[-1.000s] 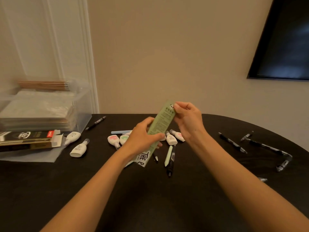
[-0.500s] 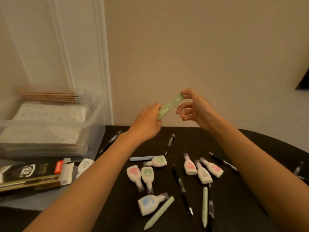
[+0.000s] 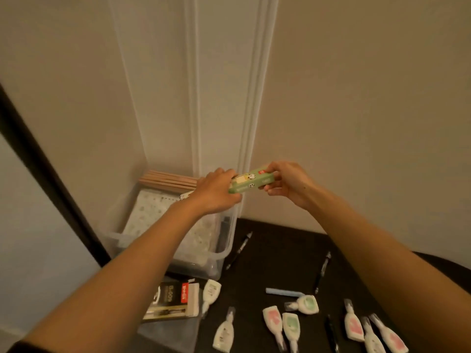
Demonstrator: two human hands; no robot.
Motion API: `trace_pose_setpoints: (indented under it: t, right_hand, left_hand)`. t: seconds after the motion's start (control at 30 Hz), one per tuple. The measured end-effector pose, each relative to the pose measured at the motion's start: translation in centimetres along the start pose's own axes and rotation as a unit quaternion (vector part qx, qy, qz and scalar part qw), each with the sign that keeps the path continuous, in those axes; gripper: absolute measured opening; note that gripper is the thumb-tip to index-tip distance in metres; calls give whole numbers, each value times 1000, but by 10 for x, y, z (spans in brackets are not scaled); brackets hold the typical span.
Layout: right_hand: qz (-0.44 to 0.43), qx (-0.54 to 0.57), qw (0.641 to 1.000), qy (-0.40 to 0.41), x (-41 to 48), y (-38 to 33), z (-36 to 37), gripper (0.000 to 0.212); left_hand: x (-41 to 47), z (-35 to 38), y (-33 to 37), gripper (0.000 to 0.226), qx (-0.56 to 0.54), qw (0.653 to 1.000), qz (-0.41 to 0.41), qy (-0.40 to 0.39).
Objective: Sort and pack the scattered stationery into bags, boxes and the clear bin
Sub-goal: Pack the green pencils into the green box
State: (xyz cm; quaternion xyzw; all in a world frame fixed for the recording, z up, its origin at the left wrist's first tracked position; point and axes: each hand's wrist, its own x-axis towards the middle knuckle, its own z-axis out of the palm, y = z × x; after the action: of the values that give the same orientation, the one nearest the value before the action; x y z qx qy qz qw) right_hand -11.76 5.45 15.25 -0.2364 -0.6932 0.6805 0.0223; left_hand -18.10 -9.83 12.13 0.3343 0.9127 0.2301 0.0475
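The left hand (image 3: 216, 191) and right hand (image 3: 288, 183) each grip one end of the green box (image 3: 251, 183), held level above the bin's (image 3: 219, 256) far right corner; packing it seems under way, and the next move calls for lowering it inside.

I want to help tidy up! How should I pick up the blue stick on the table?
Pinch the blue stick around its middle, coming straight down from above. It lies flat on the table, long and thin, so finger and thumb fit across its narrow sides. Stay off its right end, which sits close to a correction tape.
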Motion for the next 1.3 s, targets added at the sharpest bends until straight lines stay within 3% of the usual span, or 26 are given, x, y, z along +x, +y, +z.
trace_pose_setpoints:
  t: [0.13,0.27,0.43,0.53,0.63,0.73,0.93,1.1,1.17,1.3]
  right_hand:
    - [46,-63,995,-55,37,-1,43,4]
    - [39,-246,961,-118,45,16,54,9]
    - [-5,-475,855,-207,60,53,74,23]
    - [-38,-568,793,-218,65,75,80,23]
    - [-75,-635,741,-206,67,88,82,26]
    - [-110,-663,710,-212,61,102,84,11]
    - [-88,-647,735,-183,45,112,95,19]
    - [-36,-622,752,-216,31,105,96,23]
    - [-64,-568,795,-203,19,101,88,31]
    - [-58,-284,950,-116,-5,86,64,41]
  left_hand:
    - [3,-7,-55,40,-115,992,-40,-35]
    - [-8,22,-80,49,-73,994,-37,-66]
    - [-9,49,-103,48,7,986,-30,-162]
    - [-15,66,-110,49,35,978,-20,-205]
    - [-15,69,-114,48,1,973,-24,-231]
    - [-16,67,-113,39,-58,969,-40,-238]
    - [-22,66,-100,19,-55,967,-147,-200]
    - [-26,53,-80,28,-8,943,-161,-291]
    - [-31,47,-70,23,-22,948,-165,-272]
    - [-39,38,-52,29,-54,970,-167,-170]
